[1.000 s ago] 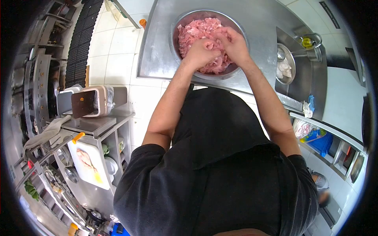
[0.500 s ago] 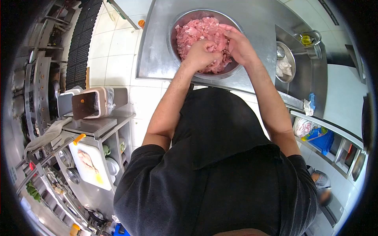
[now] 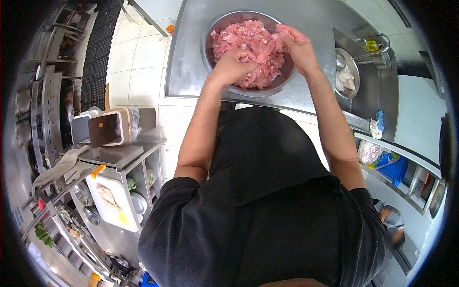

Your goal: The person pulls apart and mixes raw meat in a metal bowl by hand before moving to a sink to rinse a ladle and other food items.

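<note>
A wide metal bowl (image 3: pixel 208 56) on the steel counter (image 3: pixel 186 71) holds a heap of raw pink meat pieces (image 3: pixel 248 38). My left hand (image 3: pixel 233 67) is over the front left of the heap, its fingers curled together on meat. At the bowl's right rim, my right hand (image 3: pixel 297 47) pinches a piece of meat that stretches up from the heap. The undersides of both hands are hidden.
Right of the counter, a sink (image 3: pixel 377 91) holds a metal bowl (image 3: pixel 356 71) with pale pieces and a ladle. Plastic bins (image 3: pixel 126 125) and a white cutting board (image 3: pixel 112 203) stand at left. Another person (image 3: pixel 393 220) is at the lower right.
My right hand has moved slightly right and its fingers have closed on meat. My left hand has shifted a little left. The meat between the hands has been drawn up.
</note>
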Motion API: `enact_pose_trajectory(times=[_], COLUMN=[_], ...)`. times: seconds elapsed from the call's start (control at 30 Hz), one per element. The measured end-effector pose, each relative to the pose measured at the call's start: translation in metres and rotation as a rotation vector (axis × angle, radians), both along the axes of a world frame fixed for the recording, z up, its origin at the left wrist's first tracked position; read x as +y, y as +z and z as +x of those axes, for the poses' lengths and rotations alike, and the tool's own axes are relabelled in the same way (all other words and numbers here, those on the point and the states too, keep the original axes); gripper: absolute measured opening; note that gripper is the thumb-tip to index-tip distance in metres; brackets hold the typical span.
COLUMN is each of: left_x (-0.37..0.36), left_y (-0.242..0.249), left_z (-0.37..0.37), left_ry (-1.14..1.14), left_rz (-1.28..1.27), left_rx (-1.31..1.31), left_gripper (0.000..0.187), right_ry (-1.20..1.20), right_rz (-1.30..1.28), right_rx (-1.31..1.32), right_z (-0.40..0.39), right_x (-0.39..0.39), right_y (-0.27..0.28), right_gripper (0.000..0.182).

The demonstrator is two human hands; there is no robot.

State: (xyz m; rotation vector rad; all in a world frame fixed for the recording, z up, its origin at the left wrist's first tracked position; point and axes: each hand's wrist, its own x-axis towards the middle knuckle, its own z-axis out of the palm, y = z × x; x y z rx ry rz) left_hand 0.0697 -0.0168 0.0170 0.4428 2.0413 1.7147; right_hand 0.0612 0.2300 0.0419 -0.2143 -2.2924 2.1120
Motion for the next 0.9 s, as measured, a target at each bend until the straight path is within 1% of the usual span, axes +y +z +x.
enact_pose_trajectory(times=[0.03,0.13,0.23,0.3,0.33,0.4,0.43,0.5,0.53,0.63,0.67,0.77,0.87,0.9], left_x=[-0.001,-0.004,-0.009,-0.011,-0.012,-0.013,-0.013,-0.014,-0.014,-0.014,-0.013,-0.012,-0.012,-0.012], left_y=[-0.003,-0.004,-0.003,-0.009,-0.012,-0.013,-0.012,-0.005,0.0,0.003,-0.003,-0.001,0.003,0.002], left_z=[-0.001,-0.001,-0.001,-0.001,-0.002,-0.004,-0.004,-0.003,-0.002,-0.003,-0.005,-0.005,-0.005,-0.004], left_ry=[0.001,-0.001,0.008,0.019,0.018,0.015,0.012,0.002,-0.007,-0.026,-0.019,0.009,0.013,0.009], left_rz=[0.006,0.023,0.044,0.072,0.09,0.128,0.12,0.1,0.093,0.078,0.075,0.043,0.031,0.033], left_rx=[-0.028,-0.094,-0.101,-0.078,-0.127,-0.223,-0.189,-0.121,-0.136,-0.171,-0.179,-0.165,-0.153,-0.154], left_gripper=[0.025,0.021,0.019,0.018,0.018,0.018,0.018,0.018,0.019,0.021,0.022,0.022,0.021,0.02], right_ry=[-0.021,0.012,-0.047,0.105,0.18,0.173,0.171,0.255,0.293,0.482,0.521,0.528,0.501,0.508], right_rz=[0.001,0.123,0.322,0.587,0.72,0.881,0.956,0.717,0.598,0.411,0.443,0.696,0.63,0.642], right_rx=[0.023,0.051,0.05,-0.084,-0.153,0.112,0.247,0.273,0.284,0.008,0.067,-0.009,-0.075,-0.069], right_z=[0.0,-0.003,-0.003,0.003,0.005,0.006,0.006,0.004,0.004,0.018,0.022,0.018,0.019,0.019], right_x=[0.001,0.006,0.007,0.01,0.012,0.012,0.012,0.007,-0.001,-0.034,-0.041,-0.042,-0.039,-0.037], right_y=[-0.004,-0.01,-0.012,-0.01,-0.008,-0.023,-0.03,-0.036,-0.031,-0.001,0.006,0.005,0.005,0.004], right_gripper=[0.032,0.034,0.032,0.031,0.031,0.032,0.032,0.032,0.032,0.036,0.041,0.043,0.045,0.045])
